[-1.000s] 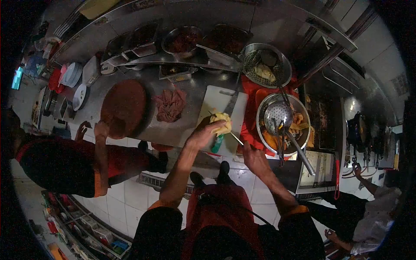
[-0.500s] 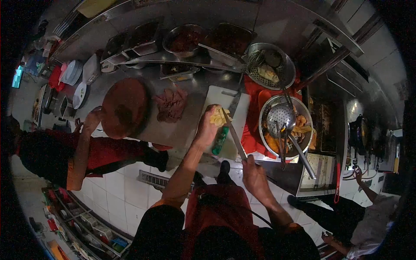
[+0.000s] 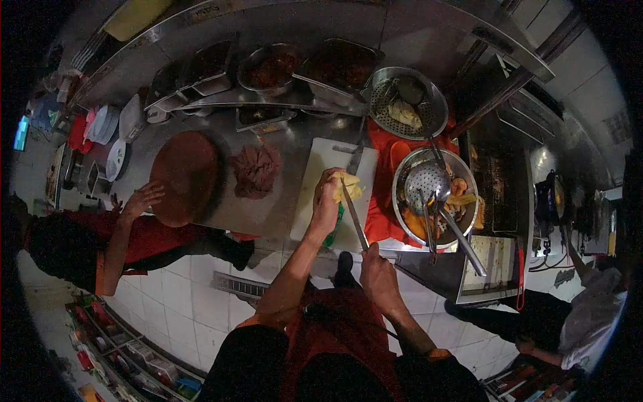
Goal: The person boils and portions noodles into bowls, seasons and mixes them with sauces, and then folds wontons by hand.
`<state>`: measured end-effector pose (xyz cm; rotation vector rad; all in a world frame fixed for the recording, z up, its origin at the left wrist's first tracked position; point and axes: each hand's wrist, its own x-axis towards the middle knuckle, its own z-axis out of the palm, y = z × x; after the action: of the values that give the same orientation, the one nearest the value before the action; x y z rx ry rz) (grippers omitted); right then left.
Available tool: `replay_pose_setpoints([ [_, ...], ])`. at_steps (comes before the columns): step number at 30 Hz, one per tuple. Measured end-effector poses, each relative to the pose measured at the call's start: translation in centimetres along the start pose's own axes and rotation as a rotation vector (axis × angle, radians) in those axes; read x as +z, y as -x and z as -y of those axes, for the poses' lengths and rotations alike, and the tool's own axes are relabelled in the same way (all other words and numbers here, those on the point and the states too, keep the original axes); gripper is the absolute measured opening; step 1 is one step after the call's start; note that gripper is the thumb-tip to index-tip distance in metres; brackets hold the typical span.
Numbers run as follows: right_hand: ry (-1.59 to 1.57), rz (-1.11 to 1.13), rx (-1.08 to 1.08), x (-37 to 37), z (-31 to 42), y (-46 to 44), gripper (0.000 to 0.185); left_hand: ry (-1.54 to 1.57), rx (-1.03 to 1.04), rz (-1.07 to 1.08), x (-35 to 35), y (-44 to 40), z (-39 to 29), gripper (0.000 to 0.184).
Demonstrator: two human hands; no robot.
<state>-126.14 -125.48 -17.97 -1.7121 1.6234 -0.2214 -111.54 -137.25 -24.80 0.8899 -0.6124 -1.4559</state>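
In my left hand (image 3: 326, 208), closed over the white cutting board (image 3: 355, 157), is a pale yellow piece of food (image 3: 351, 186); its exact kind is unclear. My right hand (image 3: 380, 275) grips the handle of a knife (image 3: 355, 218), whose blade slants up and left with its tip against the yellow piece. A green object (image 3: 333, 231) lies on the board, partly covered by my left hand and wrist. Toward the back of the board rests another blade-like utensil (image 3: 356, 158). To the left on the steel counter is a crumpled reddish cloth (image 3: 255, 171).
A metal bowl (image 3: 400, 209) with fried food, a skimmer (image 3: 427, 184) and tongs (image 3: 429, 228) stands right, before a colander (image 3: 432, 127). Left, a co-worker's hand (image 3: 142, 199) touches a round brown board (image 3: 186, 177). Food pans (image 3: 335, 60) line the shelf; another person (image 3: 593, 315) stands right.
The knife and my right hand have shifted slightly left and down, the blade now steeper across the yellow piece. The co-worker's hand at left has spread its fingers on the brown board.
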Motion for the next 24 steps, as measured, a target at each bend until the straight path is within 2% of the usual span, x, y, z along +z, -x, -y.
replay_pose_setpoints([
  [5, 0.033, 0.022, 0.018, 0.3, -0.1, -0.1, 0.016, -0.146, 0.055, 0.009, 0.7, 0.9, 0.0, 0.034],
  [7, 0.033, -0.004, -0.015, 0.4, -0.3, -0.4, 0.017, -0.112, 0.041, -0.010, 0.8, 0.9, 0.7, 0.035],
  [13, 0.040, 0.048, 0.068, 2.1, -1.6, -1.2, 0.020, -0.072, -0.001, -0.001, 0.9, 1.4, 1.4, 0.039],
  [16, 0.025, 0.023, 0.041, 2.6, -2.2, -1.7, 0.019, 0.028, -0.057, -0.060, 2.3, 1.9, 0.6, 0.042],
  [19, 0.032, 0.004, 0.019, 3.1, -2.8, -2.1, 0.019, 0.069, -0.067, -0.032, 1.9, 1.8, 1.0, 0.044],
  [24, 0.084, 0.000, -0.011, 3.3, -3.2, -2.6, 0.021, 0.148, -0.096, -0.021, 2.2, 1.9, 0.4, 0.041],
])
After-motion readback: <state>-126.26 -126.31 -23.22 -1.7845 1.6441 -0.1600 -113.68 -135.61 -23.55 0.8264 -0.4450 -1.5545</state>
